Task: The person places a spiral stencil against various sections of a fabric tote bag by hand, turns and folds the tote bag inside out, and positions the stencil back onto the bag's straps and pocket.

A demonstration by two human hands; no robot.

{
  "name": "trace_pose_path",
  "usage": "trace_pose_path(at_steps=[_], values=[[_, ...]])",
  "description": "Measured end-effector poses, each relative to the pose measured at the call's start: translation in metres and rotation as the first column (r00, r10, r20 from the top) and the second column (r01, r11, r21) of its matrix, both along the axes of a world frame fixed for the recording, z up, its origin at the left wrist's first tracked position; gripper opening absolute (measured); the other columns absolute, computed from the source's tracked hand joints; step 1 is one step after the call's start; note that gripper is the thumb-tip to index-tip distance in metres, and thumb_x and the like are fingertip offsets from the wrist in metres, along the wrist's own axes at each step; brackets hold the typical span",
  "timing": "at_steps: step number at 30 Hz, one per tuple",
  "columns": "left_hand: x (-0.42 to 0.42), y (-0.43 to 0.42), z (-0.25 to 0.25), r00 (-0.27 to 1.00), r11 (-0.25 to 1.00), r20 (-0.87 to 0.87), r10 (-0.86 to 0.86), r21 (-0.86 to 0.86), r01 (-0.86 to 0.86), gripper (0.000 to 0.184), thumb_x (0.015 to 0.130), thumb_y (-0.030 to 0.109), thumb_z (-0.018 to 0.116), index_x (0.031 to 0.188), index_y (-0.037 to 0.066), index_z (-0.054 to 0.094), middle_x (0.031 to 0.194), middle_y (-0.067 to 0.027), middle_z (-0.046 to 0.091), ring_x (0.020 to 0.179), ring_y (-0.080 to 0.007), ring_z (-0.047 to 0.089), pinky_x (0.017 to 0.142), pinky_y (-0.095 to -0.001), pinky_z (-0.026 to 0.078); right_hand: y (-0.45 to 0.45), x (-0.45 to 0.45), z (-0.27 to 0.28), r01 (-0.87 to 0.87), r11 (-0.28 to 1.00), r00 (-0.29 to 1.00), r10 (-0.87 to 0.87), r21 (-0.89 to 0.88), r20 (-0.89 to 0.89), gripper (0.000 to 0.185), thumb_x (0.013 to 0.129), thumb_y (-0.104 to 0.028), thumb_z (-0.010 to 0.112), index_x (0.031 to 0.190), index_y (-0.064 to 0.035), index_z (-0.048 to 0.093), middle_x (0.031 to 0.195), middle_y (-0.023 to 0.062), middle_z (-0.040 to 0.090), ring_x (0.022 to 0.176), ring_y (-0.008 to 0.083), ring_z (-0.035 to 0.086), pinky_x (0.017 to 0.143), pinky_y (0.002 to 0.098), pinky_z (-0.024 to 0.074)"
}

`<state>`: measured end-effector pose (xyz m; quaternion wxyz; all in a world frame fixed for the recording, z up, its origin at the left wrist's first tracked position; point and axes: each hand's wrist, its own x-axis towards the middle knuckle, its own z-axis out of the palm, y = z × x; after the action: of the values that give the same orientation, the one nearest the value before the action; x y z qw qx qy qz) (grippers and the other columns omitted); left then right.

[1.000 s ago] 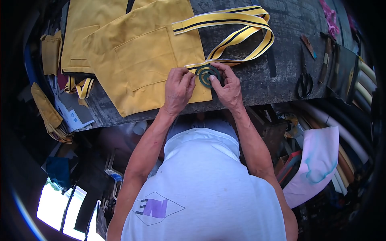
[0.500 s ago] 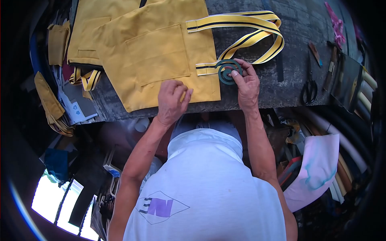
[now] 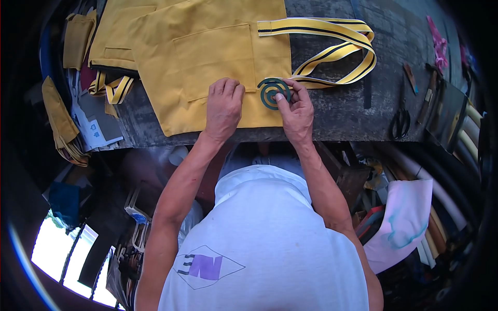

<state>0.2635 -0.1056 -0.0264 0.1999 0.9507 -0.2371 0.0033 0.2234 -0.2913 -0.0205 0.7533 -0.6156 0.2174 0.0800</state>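
My right hand (image 3: 299, 113) pinches a dark green mosquito coil (image 3: 263, 97) between thumb and fingers. The coil is held over the lower right part of a yellow fabric panel (image 3: 212, 52) with a stitched pocket outline. Just left of the coil, my left hand (image 3: 224, 108) is closed, its fingers curled down over the panel; whatever they hold, if anything, is hidden. A yellow strap (image 3: 321, 26) with a black stripe and white edges loops out from the panel's right side. Its lower end is partly covered by my right hand.
On the dark worktable (image 3: 342, 116) lie black-handled scissors (image 3: 400, 123), a blade-like tool (image 3: 411, 78) and a pink tie (image 3: 437, 44) at the right. More yellow pieces (image 3: 61, 109) and papers (image 3: 98, 129) sit at the left edge. Rolled material (image 3: 469, 135) stands to the right.
My right hand has brought the mosquito coil leftward, from beside the panel's edge to over the panel. My left hand has shifted slightly up and right, its fingers now pointing down. The panel appears slightly farther right.
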Motion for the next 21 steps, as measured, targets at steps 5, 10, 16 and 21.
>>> trace_pose_path(at_steps=[5,10,16,21], values=[[-0.006,-0.001,0.01,0.98,0.993,-0.193,0.038,-0.1,-0.059,0.009,0.085,0.007,0.067,0.093,0.005,0.065,0.094,-0.0087,0.06,0.093,-0.0286,0.055,0.082,-0.0408,0.042,0.0,-0.003,-0.003,-0.064,0.997,0.998,0.064,-0.039,0.006,0.038,0.096,0.002,0.06,0.132,0.0004,0.049,0.119,0.011,0.063,0.11,0.0138,0.062,0.096,0.0264,0.0525],[-0.013,0.0,0.01,0.945,0.943,-0.305,0.116,-0.265,-0.201,0.01,0.084,0.008,0.072,0.092,0.005,0.067,0.087,-0.0087,0.061,0.088,-0.0283,0.056,0.08,-0.0403,0.042,0.003,-0.006,-0.006,-0.105,0.971,0.993,0.113,-0.213,0.026,0.037,0.091,-0.003,0.066,0.127,-0.0026,0.057,0.11,0.0098,0.069,0.104,0.015,0.067,0.091,0.0287,0.0533],[-0.015,0.0,0.005,0.942,0.924,-0.304,0.142,-0.301,-0.237,0.01,0.083,0.005,0.073,0.092,0.004,0.067,0.087,-0.0088,0.062,0.086,-0.0285,0.057,0.079,-0.0401,0.042,0.006,-0.005,-0.005,-0.066,0.982,0.996,0.075,-0.176,0.047,0.037,0.09,-0.003,0.069,0.126,-0.0048,0.06,0.108,0.0096,0.071,0.102,0.0165,0.069,0.09,0.0306,0.0542],[-0.015,-0.002,0.006,0.935,0.918,-0.315,0.16,-0.301,-0.259,0.008,0.084,0.007,0.073,0.09,0.004,0.068,0.085,-0.0091,0.062,0.086,-0.0289,0.058,0.079,-0.0401,0.042,0.004,-0.006,-0.005,-0.137,0.942,0.985,0.163,-0.305,0.062,0.037,0.091,-0.003,0.068,0.127,-0.0036,0.059,0.108,0.0095,0.071,0.101,0.0156,0.068,0.09,0.0299,0.0543]])
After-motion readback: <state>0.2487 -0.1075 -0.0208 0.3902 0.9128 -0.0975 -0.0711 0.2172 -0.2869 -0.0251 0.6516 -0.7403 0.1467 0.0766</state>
